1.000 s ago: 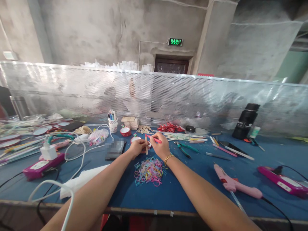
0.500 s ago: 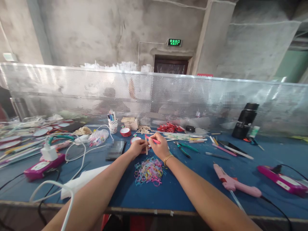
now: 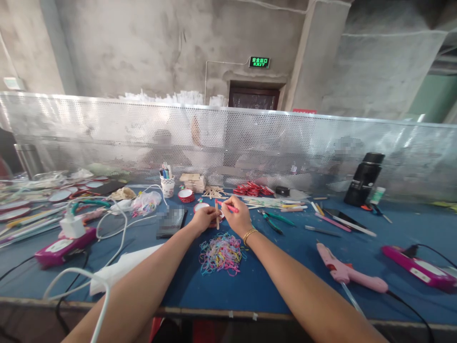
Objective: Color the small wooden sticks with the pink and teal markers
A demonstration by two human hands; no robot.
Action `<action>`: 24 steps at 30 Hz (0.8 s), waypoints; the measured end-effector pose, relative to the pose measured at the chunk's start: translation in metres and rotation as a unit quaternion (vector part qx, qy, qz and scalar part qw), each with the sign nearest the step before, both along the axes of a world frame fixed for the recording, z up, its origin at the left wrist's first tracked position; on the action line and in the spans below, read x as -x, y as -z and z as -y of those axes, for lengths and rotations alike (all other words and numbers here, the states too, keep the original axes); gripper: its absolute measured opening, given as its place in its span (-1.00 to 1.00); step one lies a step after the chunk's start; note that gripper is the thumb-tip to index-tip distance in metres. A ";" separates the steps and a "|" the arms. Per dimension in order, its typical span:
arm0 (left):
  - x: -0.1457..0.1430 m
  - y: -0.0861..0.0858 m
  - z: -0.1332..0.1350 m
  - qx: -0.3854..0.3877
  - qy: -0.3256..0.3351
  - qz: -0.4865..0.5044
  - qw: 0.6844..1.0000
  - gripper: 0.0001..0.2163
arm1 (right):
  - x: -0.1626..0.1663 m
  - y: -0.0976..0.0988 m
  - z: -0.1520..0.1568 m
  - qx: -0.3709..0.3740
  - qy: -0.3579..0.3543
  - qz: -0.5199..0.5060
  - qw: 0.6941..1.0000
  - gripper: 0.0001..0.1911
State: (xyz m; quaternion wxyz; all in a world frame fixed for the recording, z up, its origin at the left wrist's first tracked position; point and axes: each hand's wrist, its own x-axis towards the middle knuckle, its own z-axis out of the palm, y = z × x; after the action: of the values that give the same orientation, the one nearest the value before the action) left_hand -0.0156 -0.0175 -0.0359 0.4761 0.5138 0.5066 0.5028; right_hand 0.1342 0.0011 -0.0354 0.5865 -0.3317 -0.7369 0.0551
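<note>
Near the middle of the blue table, my left hand (image 3: pixel 204 220) is closed on a flat wooden craft stick (image 3: pixel 217 217) that stands nearly upright in view. A red pen (image 3: pixel 232 208) is pinched in my right hand (image 3: pixel 238 216), its tip at the stick's upper part. Just in front of my hands lies a loose heap of colourful rubber bands (image 3: pixel 220 255). A round white piece with a red rim (image 3: pixel 201 207) sits right behind my left hand. Part of another red-edged piece shows between the hands, mostly hidden.
Green-handled pliers (image 3: pixel 273 221) lie right of my hands, with a pink glue gun (image 3: pixel 348 271) farther right. Behind stand a cup of pens (image 3: pixel 167 186) and stacked wooden pieces (image 3: pixel 193 182). White cables (image 3: pixel 123 228) loop across the left side. A perforated metal screen (image 3: pixel 200 143) closes the back.
Both hands keep almost the same place, and the pen tip stays at the upper part of the stick. Only a very slight shift shows.
</note>
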 end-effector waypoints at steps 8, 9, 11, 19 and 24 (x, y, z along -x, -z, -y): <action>-0.001 0.000 0.000 -0.005 0.004 0.008 1.000 -0.74 | 0.000 0.000 0.001 -0.002 -0.002 0.008 1.000 -0.89; -0.001 0.000 0.000 -0.005 0.004 0.009 1.000 -0.74 | 0.000 0.000 0.001 -0.001 0.000 0.011 1.000 -0.89; 0.000 0.000 0.000 0.001 0.002 0.006 1.000 -0.74 | 0.000 0.000 0.001 -0.004 0.011 0.008 1.000 -0.89; 0.001 0.002 -0.001 -0.004 0.008 0.004 1.000 -0.74 | 0.001 -0.002 0.004 -0.014 0.005 0.011 1.000 -0.90; 0.001 0.002 -0.001 -0.011 0.011 0.008 1.000 -0.71 | 0.001 0.000 0.003 -0.001 0.003 0.020 1.000 -0.90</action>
State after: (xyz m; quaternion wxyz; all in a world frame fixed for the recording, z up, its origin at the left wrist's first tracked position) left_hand -0.0162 -0.0162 -0.0380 0.4799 0.5201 0.4917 0.5074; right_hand 0.1331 -0.0014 -0.0353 0.5725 -0.3339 -0.7474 0.0463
